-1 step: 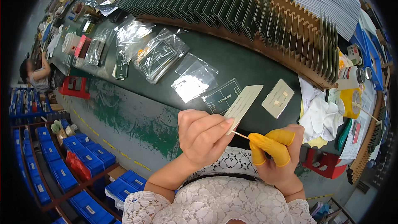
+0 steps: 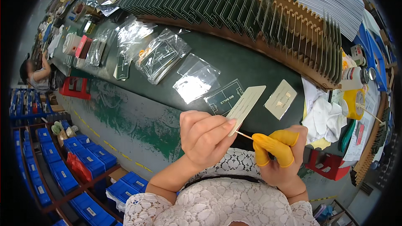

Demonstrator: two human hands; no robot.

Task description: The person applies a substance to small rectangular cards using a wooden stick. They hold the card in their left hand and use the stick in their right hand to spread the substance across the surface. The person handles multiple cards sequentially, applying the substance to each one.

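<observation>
A cream card (image 2: 248, 105) is pinched at its lower end by my left hand (image 2: 205, 138), tilted up above the table. Yellow finger cots cover fingers of my right hand (image 2: 278, 155), which is closed on a thin pale stick (image 2: 245, 134). The stick's far tip meets the card's lower edge, near my left fingertips; whether it touches, I cannot tell. Behind the held card, partly covered by it, lies a dark green card (image 2: 222, 99) with white lines. To the right rests another cream card (image 2: 279, 105) with small gold-coloured pieces on it.
Clear plastic sleeves (image 2: 194, 83) and a bagged stack of green cards (image 2: 159, 60) lie to the left. Across the back runs a slotted brown rack (image 2: 234, 35) of upright green cards. White cloth (image 2: 322, 119) and a yellow container (image 2: 354, 102) are at right. Blue bins (image 2: 90, 161) stand lower left.
My right hand and the stick have shifted very slightly to the right. The left hand and its card look unmoved.
</observation>
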